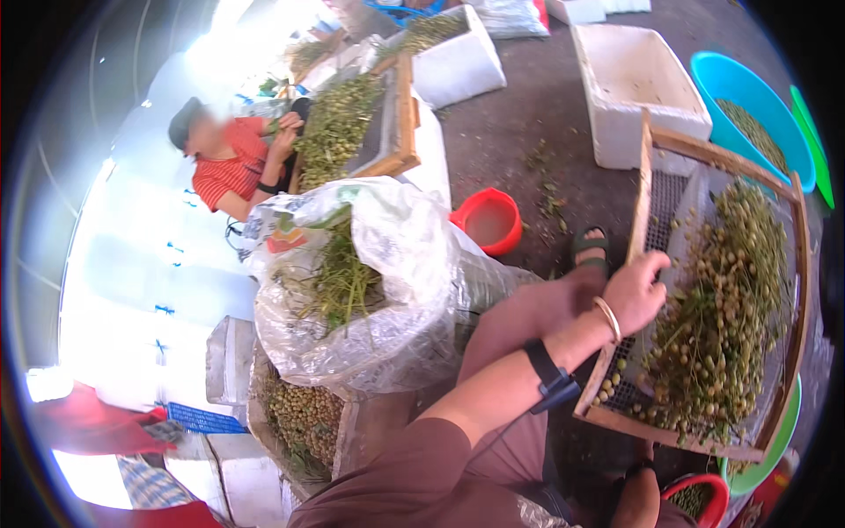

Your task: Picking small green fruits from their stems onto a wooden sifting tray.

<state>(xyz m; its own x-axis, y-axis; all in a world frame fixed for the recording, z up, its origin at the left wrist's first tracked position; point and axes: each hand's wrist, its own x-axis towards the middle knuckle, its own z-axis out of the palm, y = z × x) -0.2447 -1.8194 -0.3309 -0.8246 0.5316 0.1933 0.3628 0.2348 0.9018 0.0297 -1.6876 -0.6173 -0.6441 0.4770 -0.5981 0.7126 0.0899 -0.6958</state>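
Observation:
My left hand (pixel 637 294), with a bracelet at its wrist, is closed over the near-left bar of a wooden-framed mesh sieve (pixel 799 284). A heap of stalks with small round yellow-green fruits (pixel 719 310) covers much of its mesh. Several loose fruits (pixel 606 388) lie at the sieve's lower left corner. What looks like my right forearm (pixel 642 492) reaches up to the sieve's lower edge; that hand is hidden there. A black band with a device (pixel 549 376) is strapped round my left forearm.
Left of my legs stands a plastic sack (pixel 422 264) of green stalks, above a box of loose fruits (pixel 307 422). A red pot (pixel 492 221), a foam box (pixel 640 92) and a blue basin (pixel 746 99) lie beyond. Another person (pixel 231 158) works beside a second sieve (pixel 409 112).

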